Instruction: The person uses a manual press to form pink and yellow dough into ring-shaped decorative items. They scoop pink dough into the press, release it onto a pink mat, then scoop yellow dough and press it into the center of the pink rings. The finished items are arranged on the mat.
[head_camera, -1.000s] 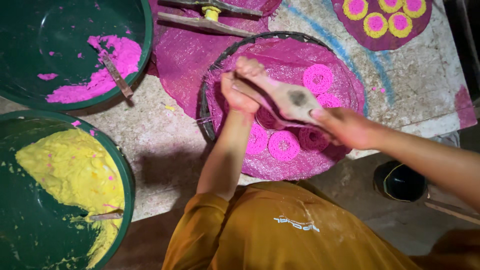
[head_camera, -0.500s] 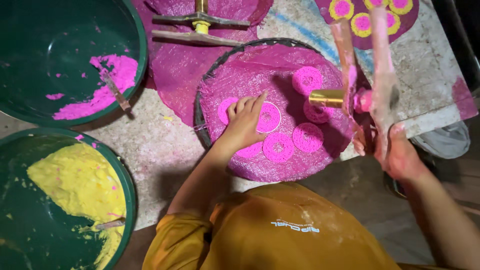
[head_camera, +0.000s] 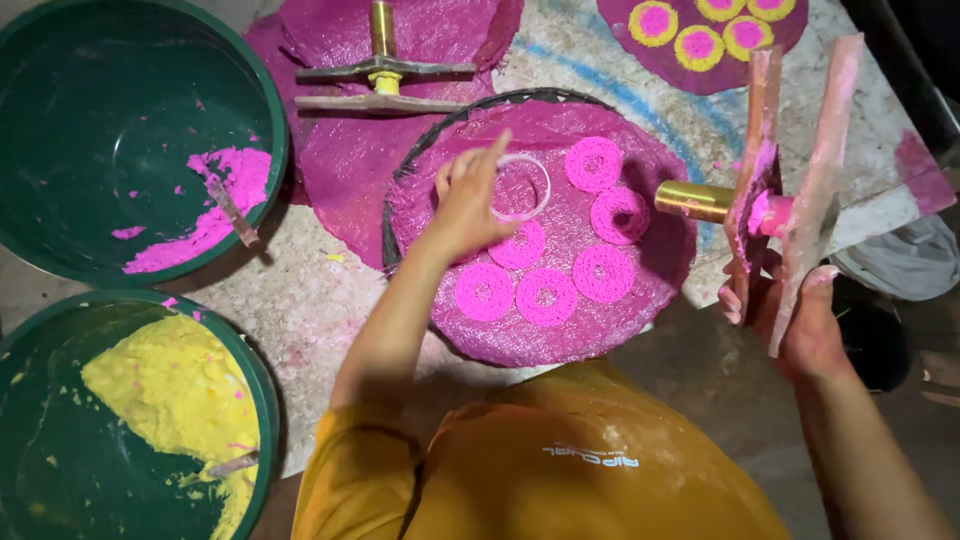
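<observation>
Resting under the left hand (head_camera: 468, 205), a round magenta woven mat (head_camera: 650, 270) carries pink dough spirals (head_camera: 545, 296); its loosely spread fingers (head_camera: 492, 152) touch a clear plastic ring (head_camera: 524, 186). Right-hand fingers (head_camera: 738, 302) grip a pink-smeared wooden dough press (head_camera: 790, 180).

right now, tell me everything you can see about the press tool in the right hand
The press tool has a short brass-coloured cylinder sticking out sideways and two long flat wooden handles, smeared with pink dough. A pink lump sits between the handles near the cylinder. It is held in the air, handles roughly upright, beside the right edge of the round pink mat, cylinder pointing toward it. The right hand grips the handles' lower ends.
</observation>
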